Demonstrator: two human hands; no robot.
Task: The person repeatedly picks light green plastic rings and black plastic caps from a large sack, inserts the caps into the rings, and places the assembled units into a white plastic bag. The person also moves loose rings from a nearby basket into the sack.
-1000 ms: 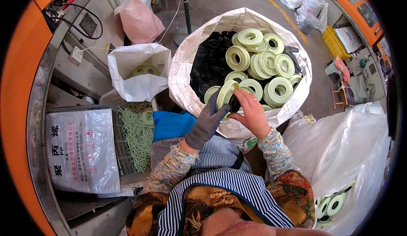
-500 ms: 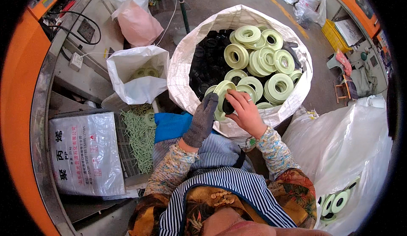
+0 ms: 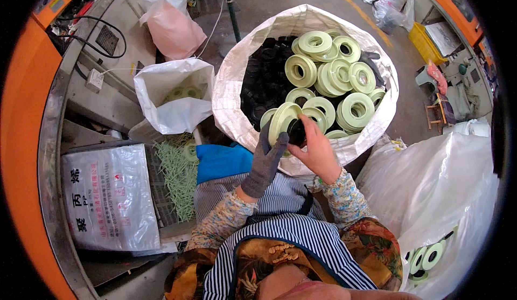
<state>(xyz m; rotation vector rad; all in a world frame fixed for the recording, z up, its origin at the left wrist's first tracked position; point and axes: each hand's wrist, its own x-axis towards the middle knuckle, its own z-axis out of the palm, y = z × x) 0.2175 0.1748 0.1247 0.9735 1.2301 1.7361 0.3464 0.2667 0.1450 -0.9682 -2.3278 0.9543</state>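
Note:
My left hand [image 3: 263, 164], in a dark grey glove, grips a pale green plastic ring [image 3: 281, 120] tilted up on its edge. My bare right hand [image 3: 320, 154] has its thumb and fingers closed on a round black plastic part [image 3: 297, 132] at the ring's centre hole. Whether the two parts are joined I cannot tell. Both hands are over the near rim of a big white woven sack [image 3: 229, 103]. Inside the sack, several stacks of green rings [image 3: 338, 75] lie on the right, with a heap of black parts [image 3: 262, 71] on the left.
A smaller white bag [image 3: 153, 103] with green rings inside stands left of the sack. Thin green plastic sticks [image 3: 176, 179] fill a crate beside a printed bag [image 3: 105, 197]. A large clear plastic bag [image 3: 431, 187] bulges at the right. A dark glove [image 3: 372, 65] lies at the sack's far-right rim.
The green ring has been lifted and turned more face-on, the black part now at its hole. My left hand has shifted slightly right with its thumb across the ring; my right hand has moved slightly lower.

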